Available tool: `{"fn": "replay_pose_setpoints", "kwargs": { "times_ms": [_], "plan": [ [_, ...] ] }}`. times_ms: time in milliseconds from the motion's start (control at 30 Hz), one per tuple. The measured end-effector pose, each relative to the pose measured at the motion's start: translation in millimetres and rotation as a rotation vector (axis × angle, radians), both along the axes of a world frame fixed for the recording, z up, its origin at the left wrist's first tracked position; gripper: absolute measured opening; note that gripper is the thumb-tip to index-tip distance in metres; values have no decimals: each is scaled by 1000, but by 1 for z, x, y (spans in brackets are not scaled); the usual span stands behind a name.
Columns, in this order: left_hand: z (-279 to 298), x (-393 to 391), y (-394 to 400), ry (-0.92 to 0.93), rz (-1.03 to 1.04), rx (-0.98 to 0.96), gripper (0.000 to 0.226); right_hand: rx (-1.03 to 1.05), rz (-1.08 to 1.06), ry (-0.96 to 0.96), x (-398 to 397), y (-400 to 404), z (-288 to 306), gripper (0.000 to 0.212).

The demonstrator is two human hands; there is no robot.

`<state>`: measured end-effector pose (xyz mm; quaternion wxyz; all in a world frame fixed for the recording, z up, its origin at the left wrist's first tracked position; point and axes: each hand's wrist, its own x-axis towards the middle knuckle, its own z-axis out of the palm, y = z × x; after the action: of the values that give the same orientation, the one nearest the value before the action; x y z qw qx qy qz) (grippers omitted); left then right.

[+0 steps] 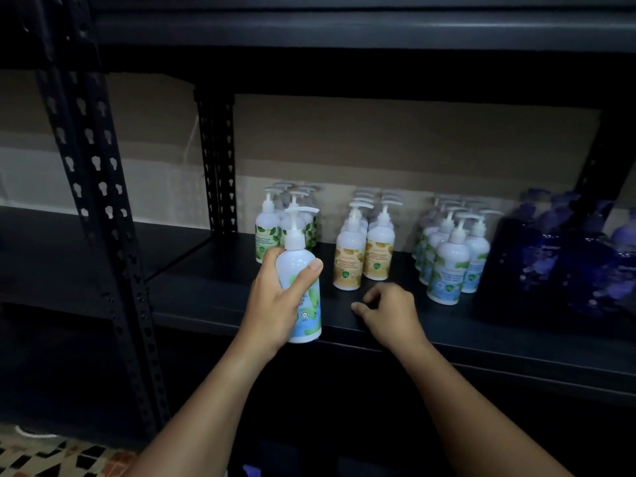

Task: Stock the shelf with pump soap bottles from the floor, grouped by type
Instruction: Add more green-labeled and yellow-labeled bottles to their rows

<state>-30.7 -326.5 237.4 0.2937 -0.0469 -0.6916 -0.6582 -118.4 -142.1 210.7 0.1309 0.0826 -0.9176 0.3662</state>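
Observation:
My left hand (275, 297) grips a white pump bottle with a blue and green label (304, 287), held upright at the front edge of the black shelf (481, 335). My right hand (389, 311) hovers over the shelf's front edge, fingers loosely curled and holding nothing. On the shelf stand grouped rows of pump bottles: green-label ones (266, 232) at the left, yellow-label ones (361, 249) in the middle, blue-and-green-label ones (447, 266) to the right, and dark blue bottles (557, 253) at the far right.
A black perforated upright post (99, 215) stands at the left, another (218, 166) behind the green group. The upper shelf board (344, 32) hangs overhead. Patterned floor tiles (51, 456) show at the bottom left.

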Motion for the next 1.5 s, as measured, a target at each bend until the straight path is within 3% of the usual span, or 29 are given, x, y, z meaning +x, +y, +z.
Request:
{"fn": "replay_pose_setpoints", "kwargs": {
  "times_ms": [200,533,767,1000,1167,1500],
  "plan": [
    [-7,-4,52,22,-141,20,36,139,-50,33,22,89,0,20],
    [-11,-38,142,-25,-313,-201,50,221,-238,-29,17,210,6,32],
    [-16,-56,193,-69,-368,-304,61,213,-284,-73,9,246,4,41],
    [-15,-72,229,-66,-380,-397,45,245,-325,-25,8,242,-1,41],
    [-20,-98,246,71,-43,-702,78,278,-334,1,9,238,-4,39],
    [-25,-143,265,166,272,-741,91,355,-331,-22,6,237,0,41]
  ]
}}
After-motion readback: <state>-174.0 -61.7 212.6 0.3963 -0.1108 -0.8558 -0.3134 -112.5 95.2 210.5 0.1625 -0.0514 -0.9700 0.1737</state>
